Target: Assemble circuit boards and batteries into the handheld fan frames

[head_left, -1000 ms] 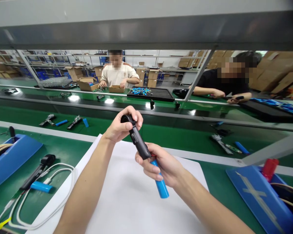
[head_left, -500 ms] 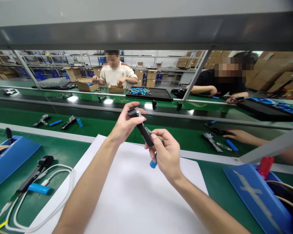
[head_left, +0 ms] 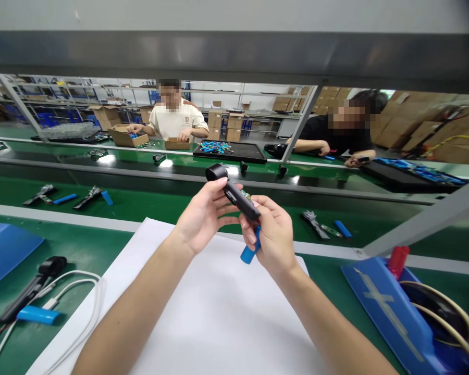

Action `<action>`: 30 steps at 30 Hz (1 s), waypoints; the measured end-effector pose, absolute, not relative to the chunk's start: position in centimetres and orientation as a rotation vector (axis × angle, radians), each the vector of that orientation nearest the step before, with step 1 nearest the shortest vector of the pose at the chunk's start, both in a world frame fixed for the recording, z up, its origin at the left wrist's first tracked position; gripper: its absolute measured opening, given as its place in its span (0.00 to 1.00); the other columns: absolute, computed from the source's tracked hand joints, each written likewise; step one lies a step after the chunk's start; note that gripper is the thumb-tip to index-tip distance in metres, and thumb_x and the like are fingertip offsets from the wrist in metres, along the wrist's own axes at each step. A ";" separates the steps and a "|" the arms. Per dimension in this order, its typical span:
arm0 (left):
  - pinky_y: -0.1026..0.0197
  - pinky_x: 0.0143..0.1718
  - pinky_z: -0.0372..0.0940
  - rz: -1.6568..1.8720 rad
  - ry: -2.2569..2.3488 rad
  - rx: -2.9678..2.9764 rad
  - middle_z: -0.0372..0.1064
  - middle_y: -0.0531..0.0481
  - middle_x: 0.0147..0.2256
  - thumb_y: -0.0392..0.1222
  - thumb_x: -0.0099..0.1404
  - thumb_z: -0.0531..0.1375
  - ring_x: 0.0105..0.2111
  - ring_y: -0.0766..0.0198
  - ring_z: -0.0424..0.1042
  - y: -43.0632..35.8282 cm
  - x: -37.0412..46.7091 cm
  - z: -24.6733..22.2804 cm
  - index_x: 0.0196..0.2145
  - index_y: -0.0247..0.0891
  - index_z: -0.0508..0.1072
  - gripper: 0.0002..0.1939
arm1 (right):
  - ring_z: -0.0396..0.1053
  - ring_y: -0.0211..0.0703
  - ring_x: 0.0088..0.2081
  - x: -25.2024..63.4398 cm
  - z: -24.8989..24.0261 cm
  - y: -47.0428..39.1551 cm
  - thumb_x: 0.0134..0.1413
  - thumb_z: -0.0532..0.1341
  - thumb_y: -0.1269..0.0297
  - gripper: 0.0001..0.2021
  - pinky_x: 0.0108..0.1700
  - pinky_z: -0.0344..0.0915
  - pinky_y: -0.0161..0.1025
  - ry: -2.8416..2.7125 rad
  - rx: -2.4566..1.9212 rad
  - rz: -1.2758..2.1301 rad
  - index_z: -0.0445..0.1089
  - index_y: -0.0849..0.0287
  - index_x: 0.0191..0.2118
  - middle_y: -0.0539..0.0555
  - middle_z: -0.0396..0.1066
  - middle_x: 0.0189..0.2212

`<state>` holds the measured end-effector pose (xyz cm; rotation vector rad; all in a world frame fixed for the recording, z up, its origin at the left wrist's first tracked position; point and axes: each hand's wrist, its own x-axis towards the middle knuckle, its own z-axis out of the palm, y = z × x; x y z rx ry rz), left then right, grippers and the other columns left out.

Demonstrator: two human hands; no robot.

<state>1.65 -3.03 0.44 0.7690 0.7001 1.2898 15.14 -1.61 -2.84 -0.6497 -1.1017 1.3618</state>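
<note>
A black handheld device (head_left: 237, 197) with a round head is held slanting above the white sheet (head_left: 219, 312). My left hand (head_left: 203, 213) has its thumb against the neck just below the head, its other fingers loosely spread behind the handle. The handle's lower end is pinched by my right hand (head_left: 271, 229). A small green circuit board (head_left: 245, 195) shows along the handle's far side, partly hidden. Beneath my right fingers hangs a blue cylindrical battery (head_left: 250, 253); its upper part is covered by the fingers.
A similar black device (head_left: 31, 291), a blue battery (head_left: 38, 315) and white cables lie left. Blue holders (head_left: 391, 312) flank the sheet. Parts sets (head_left: 315, 224) lie on the green surface beyond. Two people work opposite, near a black tray (head_left: 250, 152) with blue batteries. A metal beam crosses overhead.
The device has turned so its round head and handle side show more. My left fingers have loosened and spread behind it. The view has shifted a little to the right.
</note>
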 end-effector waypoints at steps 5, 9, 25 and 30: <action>0.56 0.40 0.67 1.255 0.583 0.662 0.74 0.39 0.41 0.58 0.62 0.57 0.39 0.55 0.72 -4.3 1.8 1.4 0.44 0.30 0.77 0.27 | 0.52 0.30 0.09 15.3 -2.0 -2.2 0.50 0.63 0.59 0.11 0.08 0.50 0.26 -1.055 -0.616 1.411 0.63 0.59 0.33 0.45 0.67 0.15; 0.57 0.39 0.67 1.287 0.583 0.661 0.74 0.39 0.41 0.58 0.61 0.58 0.39 0.55 0.72 -4.5 2.3 1.2 0.39 0.32 0.77 0.24 | 0.52 0.30 0.09 15.3 -2.1 -2.3 0.51 0.63 0.59 0.10 0.08 0.50 0.26 -1.063 -0.607 1.391 0.64 0.59 0.33 0.46 0.67 0.15; 0.61 0.30 0.66 1.435 0.685 0.771 0.72 0.47 0.32 0.51 0.59 0.65 0.30 0.62 0.70 -4.2 3.2 0.3 0.34 0.33 0.76 0.16 | 0.56 0.31 0.10 15.2 -3.6 -2.0 0.58 0.62 0.56 0.12 0.10 0.51 0.27 -1.213 -0.637 1.085 0.64 0.59 0.35 0.46 0.68 0.16; 0.60 0.29 0.65 1.454 0.743 0.849 0.70 0.50 0.29 0.48 0.57 0.68 0.27 0.63 0.70 -3.6 3.0 -0.5 0.33 0.34 0.75 0.14 | 0.57 0.32 0.11 15.3 -4.0 -1.9 0.60 0.61 0.56 0.11 0.11 0.53 0.29 -1.291 -0.649 0.974 0.64 0.59 0.35 0.46 0.68 0.17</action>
